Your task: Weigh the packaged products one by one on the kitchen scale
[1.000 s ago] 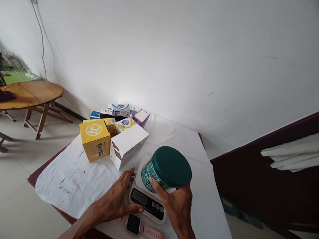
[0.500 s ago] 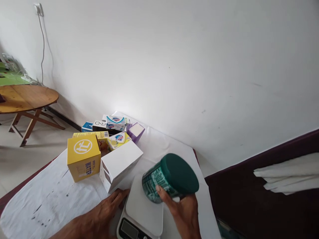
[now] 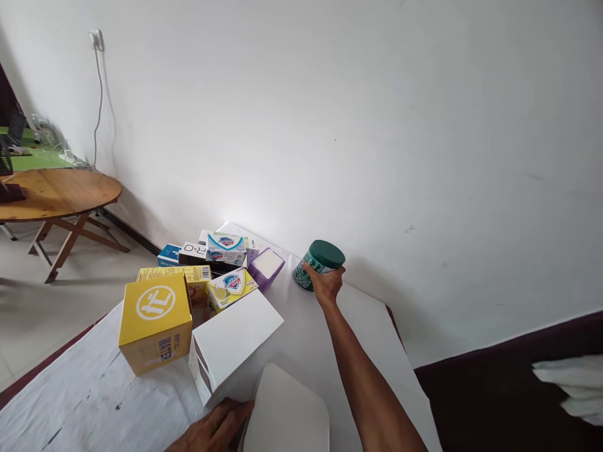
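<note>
My right hand [image 3: 327, 286] is wrapped round a dark green canister [image 3: 326, 253] with a darker green lid. The canister leans slightly at the far edge of the table, near the wall; I cannot tell whether its base rests on the cloth. At the bottom, my left hand [image 3: 221, 425] has its fingers closed against the left edge of a white kitchen scale [image 3: 287, 414]. The fingertips are hidden at that edge, and nothing sits on the visible platform. Just beyond my left hand lies a white box [image 3: 238, 339].
A yellow box [image 3: 155, 320] stands left of the white one. Behind are soap boxes [image 3: 232, 289], a purple box [image 3: 266, 270] and several others. White cloth [image 3: 89, 402] covers the table. A round wooden table [image 3: 70, 191] stands left; the wall [image 3: 358, 138] rises behind.
My right hand has carried the green canister from above the scale away to the table's far side. My left hand stays at the scale. The view has shifted, cutting off the scale's display.
</note>
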A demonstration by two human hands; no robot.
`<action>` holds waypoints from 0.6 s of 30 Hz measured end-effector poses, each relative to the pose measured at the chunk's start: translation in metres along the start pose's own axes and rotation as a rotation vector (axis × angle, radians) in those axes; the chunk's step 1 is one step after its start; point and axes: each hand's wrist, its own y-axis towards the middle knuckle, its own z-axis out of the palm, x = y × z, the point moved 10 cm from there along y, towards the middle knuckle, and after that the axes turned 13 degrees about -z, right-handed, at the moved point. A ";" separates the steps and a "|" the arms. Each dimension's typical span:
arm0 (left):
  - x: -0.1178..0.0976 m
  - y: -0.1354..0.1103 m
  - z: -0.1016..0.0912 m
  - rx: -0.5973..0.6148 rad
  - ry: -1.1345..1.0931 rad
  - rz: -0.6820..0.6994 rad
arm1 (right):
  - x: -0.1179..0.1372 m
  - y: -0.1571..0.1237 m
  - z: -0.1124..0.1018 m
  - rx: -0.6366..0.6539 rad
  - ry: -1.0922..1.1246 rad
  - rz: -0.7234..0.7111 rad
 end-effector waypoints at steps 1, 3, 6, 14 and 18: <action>0.005 0.002 0.004 -0.002 0.016 -0.015 | -0.002 0.003 0.006 -0.006 -0.001 0.003; 0.006 0.002 0.006 0.003 0.021 -0.015 | -0.005 0.006 0.015 -0.019 -0.003 0.013; -0.017 -0.008 -0.009 0.017 -0.010 0.051 | -0.008 0.008 0.023 -0.026 0.005 0.021; -0.064 -0.024 -0.048 0.021 -0.091 0.106 | 0.017 -0.025 -0.016 0.034 0.069 -0.041; -0.059 -0.019 -0.038 0.009 -0.036 0.137 | 0.063 -0.078 -0.045 0.186 0.391 -0.139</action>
